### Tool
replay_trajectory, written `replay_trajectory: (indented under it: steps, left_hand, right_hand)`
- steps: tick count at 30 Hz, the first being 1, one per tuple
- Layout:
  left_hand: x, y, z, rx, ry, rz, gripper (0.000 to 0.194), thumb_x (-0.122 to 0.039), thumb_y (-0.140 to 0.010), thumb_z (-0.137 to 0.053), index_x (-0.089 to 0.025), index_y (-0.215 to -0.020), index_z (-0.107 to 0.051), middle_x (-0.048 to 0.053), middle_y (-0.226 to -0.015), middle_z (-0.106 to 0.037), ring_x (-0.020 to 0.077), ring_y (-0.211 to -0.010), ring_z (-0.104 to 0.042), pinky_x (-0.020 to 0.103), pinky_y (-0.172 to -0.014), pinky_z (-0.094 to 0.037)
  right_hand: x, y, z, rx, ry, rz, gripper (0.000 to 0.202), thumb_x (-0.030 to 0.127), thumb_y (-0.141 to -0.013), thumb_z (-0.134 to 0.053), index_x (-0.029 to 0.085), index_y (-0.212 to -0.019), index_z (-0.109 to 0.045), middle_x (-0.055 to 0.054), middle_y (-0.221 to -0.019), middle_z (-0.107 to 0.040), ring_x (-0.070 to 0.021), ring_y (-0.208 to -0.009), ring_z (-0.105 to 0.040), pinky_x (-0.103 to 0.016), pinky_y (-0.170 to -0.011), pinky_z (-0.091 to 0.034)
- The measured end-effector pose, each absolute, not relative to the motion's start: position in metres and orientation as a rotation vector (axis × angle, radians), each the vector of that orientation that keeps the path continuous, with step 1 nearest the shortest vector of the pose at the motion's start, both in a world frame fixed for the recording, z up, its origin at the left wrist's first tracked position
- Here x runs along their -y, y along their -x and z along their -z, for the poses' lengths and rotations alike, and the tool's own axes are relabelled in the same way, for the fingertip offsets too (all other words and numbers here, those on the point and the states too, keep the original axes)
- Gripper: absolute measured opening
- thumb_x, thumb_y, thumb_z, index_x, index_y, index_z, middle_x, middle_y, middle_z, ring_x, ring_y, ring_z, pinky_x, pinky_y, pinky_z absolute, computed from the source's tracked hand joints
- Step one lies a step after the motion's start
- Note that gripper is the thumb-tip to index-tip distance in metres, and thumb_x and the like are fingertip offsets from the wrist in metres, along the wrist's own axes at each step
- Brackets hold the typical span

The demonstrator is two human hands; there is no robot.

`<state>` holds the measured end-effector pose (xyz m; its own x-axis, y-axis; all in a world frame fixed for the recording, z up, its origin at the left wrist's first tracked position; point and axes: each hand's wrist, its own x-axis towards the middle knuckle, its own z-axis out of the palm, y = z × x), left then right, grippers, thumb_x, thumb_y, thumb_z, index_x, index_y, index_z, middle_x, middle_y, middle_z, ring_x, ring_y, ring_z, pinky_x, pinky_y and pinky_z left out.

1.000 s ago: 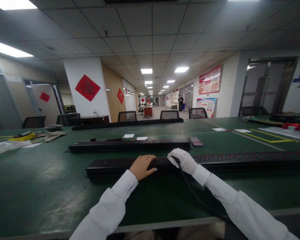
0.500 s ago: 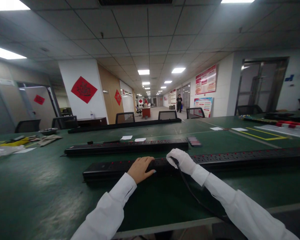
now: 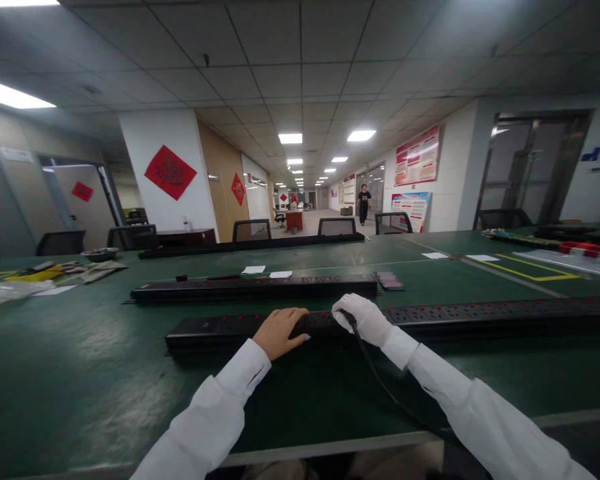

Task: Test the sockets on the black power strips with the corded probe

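A long black power strip with red dots along its top lies across the green table. My bare left hand rests on the strip left of centre, its fingers over the top and the thumb apart. In a white glove, my right hand is closed round the end of a black cable at the strip's top. What joins the cable end to the strip is hidden under the glove. The cable runs down to the table's front edge.
Behind lie a second black strip and a third long black bar. White paper slips and a blurred flat object are near them. A cloth is at the left. A person stands in the far corridor.
The view has shifted slightly. Both hands keep nearly the same places on the strip. The distant person appears a little changed in pose.
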<state>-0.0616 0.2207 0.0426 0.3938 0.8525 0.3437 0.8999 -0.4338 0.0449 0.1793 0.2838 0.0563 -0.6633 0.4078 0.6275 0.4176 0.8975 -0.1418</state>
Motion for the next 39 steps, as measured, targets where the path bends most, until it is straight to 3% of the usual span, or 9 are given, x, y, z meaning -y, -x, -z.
replay_trajectory:
  steps: [39]
  left_hand:
    - [-0.2225,0.0641,-0.0414,1.567,2.495,0.461,0.049,-0.047,-0.079,-0.047,-0.023,-0.122,-0.039,0.006,-0.118,-0.051,0.023,-0.109,-0.047,0.039,-0.093,-0.034]
  right_hand:
    - [-0.2882,-0.1793,-0.0533,2.374,0.595,0.012,0.021,0.005,-0.069,-0.048,0.019,-0.08,-0.058,-0.002,-0.078,-0.058,-0.0137,-0.073,-0.049,-0.026,-0.071,-0.038]
